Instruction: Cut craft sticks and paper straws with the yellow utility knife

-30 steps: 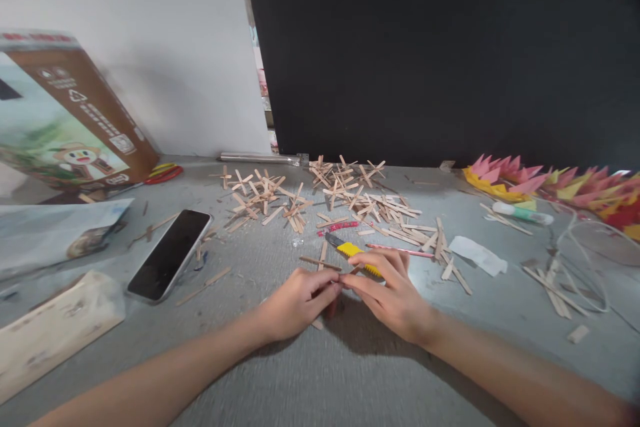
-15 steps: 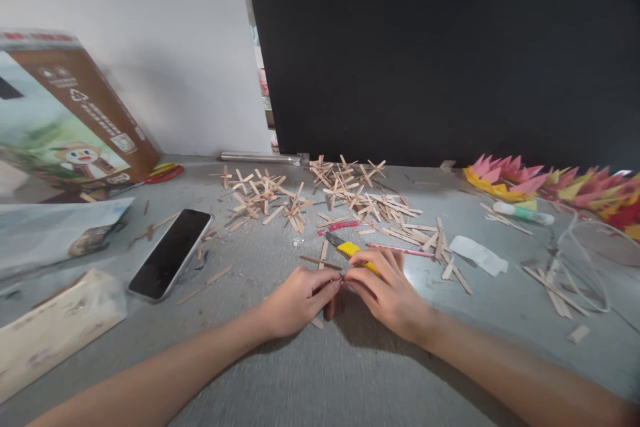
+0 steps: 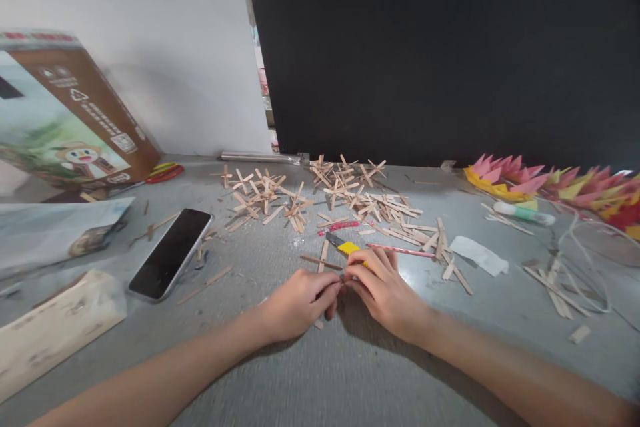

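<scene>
My left hand [image 3: 301, 303] and my right hand [image 3: 387, 290] meet low over the table, thumbs and fingers pinched together. Whatever lies between the fingertips is small and mostly hidden. Just beyond my left fingers, a thin dark wooden stick [image 3: 320, 261] crosses a paler flat wooden stick [image 3: 324, 250]. A yellow utility knife [image 3: 345, 247] lies partly under my right hand, its grey tip pointing away to the left. Behind that hand a pink pencil [image 3: 403, 250] rests on the table. The end of another stick [image 3: 318, 324] shows below my left hand.
Piles of wooden sticks [image 3: 265, 193], many joined into crosses, spread across the back. To the left are a phone [image 3: 171, 253], red-handled scissors [image 3: 165, 173] and a printed box [image 3: 75, 113]. A glue stick [image 3: 524, 213], white cable [image 3: 607, 280] and pink-and-yellow paper shapes [image 3: 505, 180] lie right.
Both hands stay pinched together in nearly the same place. My right fingers have shifted slightly left over the knife, and my left hand has turned slightly.
</scene>
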Available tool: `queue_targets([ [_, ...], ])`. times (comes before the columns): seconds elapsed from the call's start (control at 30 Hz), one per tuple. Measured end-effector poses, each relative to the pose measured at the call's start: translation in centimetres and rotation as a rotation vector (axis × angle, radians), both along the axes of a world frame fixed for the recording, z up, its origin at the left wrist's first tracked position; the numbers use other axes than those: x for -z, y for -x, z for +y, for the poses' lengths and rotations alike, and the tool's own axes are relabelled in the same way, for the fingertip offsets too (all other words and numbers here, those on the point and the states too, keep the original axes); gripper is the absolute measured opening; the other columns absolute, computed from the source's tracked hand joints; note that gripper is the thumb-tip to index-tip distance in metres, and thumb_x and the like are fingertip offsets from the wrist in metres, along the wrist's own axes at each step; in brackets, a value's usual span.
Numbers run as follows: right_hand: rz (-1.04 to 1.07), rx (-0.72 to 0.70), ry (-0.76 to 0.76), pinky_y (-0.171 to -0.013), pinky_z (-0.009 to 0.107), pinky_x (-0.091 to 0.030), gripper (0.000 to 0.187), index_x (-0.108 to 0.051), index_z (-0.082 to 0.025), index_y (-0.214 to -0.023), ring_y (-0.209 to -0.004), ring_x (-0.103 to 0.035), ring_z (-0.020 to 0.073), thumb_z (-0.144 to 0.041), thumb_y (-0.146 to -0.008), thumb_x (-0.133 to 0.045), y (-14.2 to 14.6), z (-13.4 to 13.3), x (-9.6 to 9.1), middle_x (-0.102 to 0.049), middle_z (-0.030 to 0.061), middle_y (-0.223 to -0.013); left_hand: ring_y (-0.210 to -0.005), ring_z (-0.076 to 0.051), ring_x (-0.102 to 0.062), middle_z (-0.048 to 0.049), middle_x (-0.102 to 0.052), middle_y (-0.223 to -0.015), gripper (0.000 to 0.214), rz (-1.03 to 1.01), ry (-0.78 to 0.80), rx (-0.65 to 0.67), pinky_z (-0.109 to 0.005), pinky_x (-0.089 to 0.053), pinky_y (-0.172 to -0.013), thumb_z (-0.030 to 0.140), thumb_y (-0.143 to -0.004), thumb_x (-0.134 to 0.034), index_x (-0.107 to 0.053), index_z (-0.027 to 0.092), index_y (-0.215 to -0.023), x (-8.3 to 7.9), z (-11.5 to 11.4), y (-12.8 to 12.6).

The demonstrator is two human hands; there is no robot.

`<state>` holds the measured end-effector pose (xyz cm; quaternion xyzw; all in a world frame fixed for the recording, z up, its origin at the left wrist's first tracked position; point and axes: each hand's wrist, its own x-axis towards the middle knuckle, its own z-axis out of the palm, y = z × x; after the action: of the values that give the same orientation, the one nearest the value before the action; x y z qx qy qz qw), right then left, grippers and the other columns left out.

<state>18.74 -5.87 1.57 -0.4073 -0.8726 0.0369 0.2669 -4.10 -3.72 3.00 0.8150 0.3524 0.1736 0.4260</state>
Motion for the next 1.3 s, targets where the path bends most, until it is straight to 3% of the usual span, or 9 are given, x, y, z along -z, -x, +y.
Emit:
queue_targets([
  [0.23,-0.033,-0.007,0.004,-0.101,0.047,-0.042,0.013,-0.063,-0.022,-0.109,-0.109,-0.055,0.0246,-0.021,-0.108,-0.050,0.02,-0.08,0.25,-0.063,0.0082,-0.116,-0.059,-0.012,-0.059,0.0014,-0.066,-0.067,0.037,-0.039,0.080,-0.061,-0.024,-0.044,-0.063,0.036,-0.108,-0.039,-0.057,0.020,-0.080,0.36,0.07,0.05],
  [0.43,0.143,0.084,-0.031,-0.094,0.046,-0.048,0.013,-0.065,-0.026,-0.109,-0.111,-0.056,0.0261,-0.023,-0.106,-0.053,-0.15,0.06,0.38,-0.061,0.0088,-0.116,-0.059,-0.013,-0.059,0.0018,-0.065,-0.064,0.030,-0.107,0.128,-0.099,-0.025,-0.046,-0.066,0.037,-0.108,-0.040,-0.056,0.020,-0.088,0.26,0.21,-0.07],
  [0.73,0.310,0.077,0.062,-0.100,0.049,-0.050,0.031,-0.050,-0.027,-0.138,-0.120,-0.059,0.0277,-0.029,-0.107,-0.053,-0.31,0.50,0.41,-0.063,0.0107,-0.128,-0.059,-0.012,-0.056,0.0024,-0.059,-0.065,0.036,-0.039,0.111,-0.073,-0.024,-0.044,-0.061,0.036,-0.108,-0.039,-0.047,0.021,-0.075,-0.03,-0.13,0.04],
  [0.9,0.252,-0.044,0.076,-0.102,0.046,-0.047,0.019,-0.060,-0.029,-0.123,-0.100,-0.067,0.0206,-0.022,-0.109,-0.049,-0.26,0.52,0.14,-0.073,0.0021,-0.107,-0.058,-0.011,-0.055,0.0026,-0.056,-0.064,0.038,-0.054,0.143,-0.073,-0.022,-0.046,-0.057,0.038,-0.108,-0.038,-0.047,0.021,-0.075,-0.06,-0.22,0.11],
  [1.07,0.286,-0.050,0.068,-0.099,0.042,-0.052,0.018,-0.063,-0.027,-0.122,-0.100,-0.068,0.0199,-0.023,-0.108,-0.052,-0.34,0.49,0.64,-0.074,0.0033,-0.106,-0.054,-0.011,-0.053,0.0041,-0.052,-0.063,0.038,-0.067,0.258,-0.096,-0.020,-0.051,-0.049,0.048,-0.105,-0.042,-0.048,0.021,-0.079,-0.03,-0.24,-0.01],
  [1.3,0.284,-0.079,0.075,-0.092,0.040,-0.053,0.014,-0.066,-0.024,-0.116,-0.094,-0.065,0.0203,-0.025,-0.108,-0.054,-0.41,0.62,0.79,-0.073,0.0045,-0.100,-0.055,-0.011,-0.057,0.0035,-0.054,-0.066,0.036,-0.047,0.230,-0.081,-0.019,-0.051,-0.048,0.044,-0.106,-0.040,-0.048,0.021,-0.080,-0.15,-0.28,0.11],
])
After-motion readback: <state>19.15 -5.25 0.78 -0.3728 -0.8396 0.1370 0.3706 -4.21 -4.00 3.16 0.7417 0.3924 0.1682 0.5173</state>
